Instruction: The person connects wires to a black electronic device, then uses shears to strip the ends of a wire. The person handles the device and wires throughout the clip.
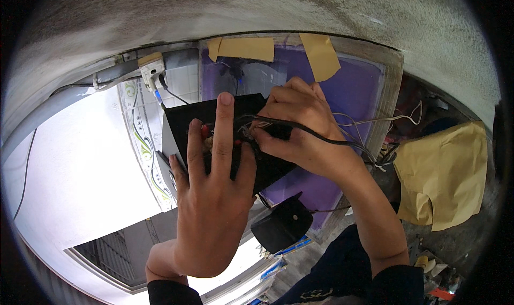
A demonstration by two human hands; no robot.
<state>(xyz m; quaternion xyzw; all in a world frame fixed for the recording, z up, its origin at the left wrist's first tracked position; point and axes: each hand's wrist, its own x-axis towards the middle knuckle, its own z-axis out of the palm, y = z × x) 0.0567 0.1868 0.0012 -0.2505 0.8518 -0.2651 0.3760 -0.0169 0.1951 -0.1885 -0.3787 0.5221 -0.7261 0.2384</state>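
A black box [176, 119] with a dark open face sits tilted in front of me. Small red parts [205, 130] and wires show inside it. My left hand [214, 198] lies across the box with its fingers stretched out and spread. At the middle of the box, my right hand [300, 126] is closed in a pinch on thin wires [261, 124]; its fingers hide part of them. A black cable [321, 135] runs over the right hand's fingers toward the right.
Under the box lies a framed purple panel [357, 85] with tan tape [246, 49] along its edge. A white socket block [152, 72] with plugs is at upper left. A black angular piece [281, 225] hangs below the box. Brown paper [444, 171] lies to the right.
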